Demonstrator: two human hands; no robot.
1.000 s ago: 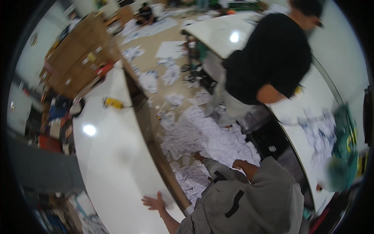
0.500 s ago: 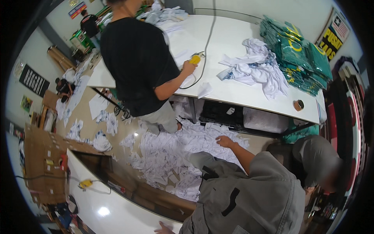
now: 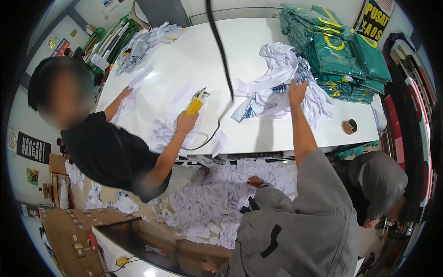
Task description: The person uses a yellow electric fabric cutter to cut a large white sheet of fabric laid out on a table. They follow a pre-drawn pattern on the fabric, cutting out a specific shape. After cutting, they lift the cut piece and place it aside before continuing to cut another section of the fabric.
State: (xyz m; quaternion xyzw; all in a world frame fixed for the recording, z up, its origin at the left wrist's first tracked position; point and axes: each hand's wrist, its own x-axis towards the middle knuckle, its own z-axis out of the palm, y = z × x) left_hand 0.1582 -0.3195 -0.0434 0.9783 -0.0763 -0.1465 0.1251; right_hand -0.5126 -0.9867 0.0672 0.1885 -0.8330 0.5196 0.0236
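My right hand (image 3: 298,92) reaches across the large white table (image 3: 184,41) to a loose heap of white fabric (image 3: 277,69) with blue patterned parts. Its fingers are closed on the fabric near a blue patterned section. Low in the view, my left hand (image 3: 210,264) is partly hidden by my grey clothing, near the inner edge of the near white table (image 3: 124,254). Blur and the cut-off view keep its fingers from showing clearly.
A person in black (image 3: 110,152) holds a yellow corded cutter (image 3: 194,102) over white fabric. Green bagged garments (image 3: 332,51) are stacked beyond my right hand. A tape roll (image 3: 349,127) lies near the table's edge. White scraps (image 3: 212,203) cover the floor. A capped person (image 3: 380,180) is at right.
My right hand has risen from over the floor scraps to the fabric heap. The view has shifted, and my left hand shows lower and more hidden. The person in black has turned, showing both hands.
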